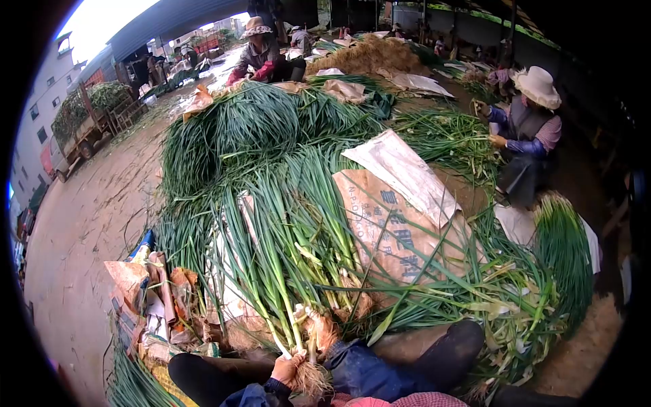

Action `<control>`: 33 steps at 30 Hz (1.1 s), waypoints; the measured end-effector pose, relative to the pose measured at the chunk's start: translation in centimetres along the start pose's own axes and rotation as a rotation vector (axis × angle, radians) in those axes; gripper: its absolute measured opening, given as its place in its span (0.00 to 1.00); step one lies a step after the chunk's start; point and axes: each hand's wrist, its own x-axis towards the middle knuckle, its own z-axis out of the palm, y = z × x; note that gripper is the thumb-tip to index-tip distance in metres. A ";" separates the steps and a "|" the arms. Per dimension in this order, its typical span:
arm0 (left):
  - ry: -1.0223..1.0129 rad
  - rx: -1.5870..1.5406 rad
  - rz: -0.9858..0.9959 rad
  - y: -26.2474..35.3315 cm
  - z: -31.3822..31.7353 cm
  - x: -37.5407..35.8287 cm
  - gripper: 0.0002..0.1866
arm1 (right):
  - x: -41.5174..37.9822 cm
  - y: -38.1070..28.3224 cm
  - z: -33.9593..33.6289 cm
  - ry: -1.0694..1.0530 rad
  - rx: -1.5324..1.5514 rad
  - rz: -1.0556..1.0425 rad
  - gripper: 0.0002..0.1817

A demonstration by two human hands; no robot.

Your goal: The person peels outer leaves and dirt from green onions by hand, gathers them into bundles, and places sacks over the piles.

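Note:
My left hand (287, 369) is closed around the white lower stems of a few green onions (279, 271), just above their tangled roots (313, 380). Slightly higher and to the right, my right hand (322, 330) is curled against the same stems; its fingertips are partly hidden. The long green leaves stretch away from me over a larger heap of green onions (244, 129). Beside my right hand lie more onions with brown, rooty ends (356, 302). Stripped leaves (502, 305) are piled to the right.
A brown printed sack (386, 230) and a white sack (403, 169) lie over the heap. Crumpled bags (159, 292) sit at left. One person in a pale hat (536, 129) works at right, another (261, 54) behind the heap. A loaded truck (88, 122) stands far left.

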 end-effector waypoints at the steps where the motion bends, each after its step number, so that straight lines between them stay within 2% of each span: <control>1: -0.045 -0.067 -0.036 0.1 -0.3 0.2 0.06 | -0.3 -0.3 0.4 -0.015 0.125 0.029 0.17; 2: -0.050 -0.070 -0.030 0.5 -0.8 0.4 0.06 | -1.0 -0.6 0.7 -0.033 0.249 0.057 0.17; 4: -0.093 -0.244 -0.080 1.4 -1.6 0.7 0.07 | -2.7 -0.8 -0.8 -0.030 0.262 0.051 0.14; 5: -0.135 -0.276 -0.129 1.3 -2.7 1.6 0.11 | -4.1 -2.7 -1.3 -0.102 0.249 0.092 0.13; 6: -0.296 -0.292 -0.176 2.3 -3.0 1.0 0.11 | -6.1 -5.3 -1.0 -0.172 0.239 0.136 0.12; 8: -0.330 -0.321 -0.139 1.9 -2.7 1.6 0.11 | -9.0 -8.6 -0.2 -0.038 0.230 0.162 0.12; 10: -0.394 -0.314 -0.093 2.0 -1.2 1.0 0.11 | -8.7 -8.9 -1.7 0.049 0.048 0.096 0.12; 12: -0.302 -0.177 0.025 0.0 -2.3 2.9 0.09 | -8.5 -9.7 -1.5 0.090 0.072 0.012 0.10; 13: -0.199 -0.273 0.000 1.4 -1.0 0.9 0.10 | -8.2 -10.9 -1.5 0.069 0.210 -0.031 0.09; 14: -0.135 -0.268 -0.006 1.7 -1.6 1.0 0.07 | -7.4 -11.7 -3.4 0.069 0.253 -0.104 0.10; 16: -0.101 -0.226 -0.081 3.6 -1.5 -0.5 0.06 | -7.2 -12.8 -3.2 0.154 -0.056 -0.045 0.11; 17: -0.206 -0.338 -0.129 2.4 -2.9 1.2 0.07 | -6.5 -11.3 -3.0 0.172 -0.093 0.049 0.13; 18: -0.330 -0.450 -0.215 1.6 -3.4 2.1 0.06 | -5.8 -10.1 -1.4 0.061 -0.258 0.177 0.18; 19: -0.335 -0.451 -0.220 1.7 -2.7 1.7 0.06 | -4.9 -8.6 1.1 0.013 -0.390 0.385 0.21; 21: -0.324 -0.393 -0.202 2.1 -0.7 -0.2 0.05 | -0.5 -2.7 0.8 -0.069 -0.547 0.473 0.14; 22: -0.371 -0.422 -0.205 2.4 -0.3 -0.8 0.05 | 2.0 -0.4 0.8 -0.067 -0.609 0.454 0.11; 24: -0.170 -0.269 -0.045 2.5 -0.8 -1.3 0.06 | 4.4 0.1 2.2 -0.071 -0.915 0.269 0.12; 25: -0.114 -0.303 0.079 2.4 -1.3 -1.3 0.08 | 3.7 -1.0 4.3 -0.056 -0.958 0.169 0.12; 26: -0.161 -0.364 0.046 2.6 -2.3 -1.6 0.08 | 2.4 -2.0 6.2 -0.038 -1.003 0.074 0.13; 27: -0.095 -0.360 0.060 2.1 -2.5 -1.5 0.09 | 3.2 -0.6 4.0 -0.053 -0.876 0.016 0.11; 28: -0.030 -0.350 0.079 1.8 -2.9 -1.1 0.09 | 2.1 -1.3 4.4 0.022 -1.063 0.028 0.10; 30: -0.004 -0.275 0.076 1.4 -3.0 -1.5 0.12 | 1.3 0.4 2.0 0.034 -0.862 0.029 0.08; 32: 0.029 -0.264 0.086 -0.1 -3.3 -1.3 0.12 | -1.0 1.1 0.7 0.133 -0.922 0.041 0.07; 33: 0.020 -0.197 0.096 -0.4 -4.0 -1.1 0.15 | -1.9 1.8 -0.3 0.089 -0.844 0.106 0.08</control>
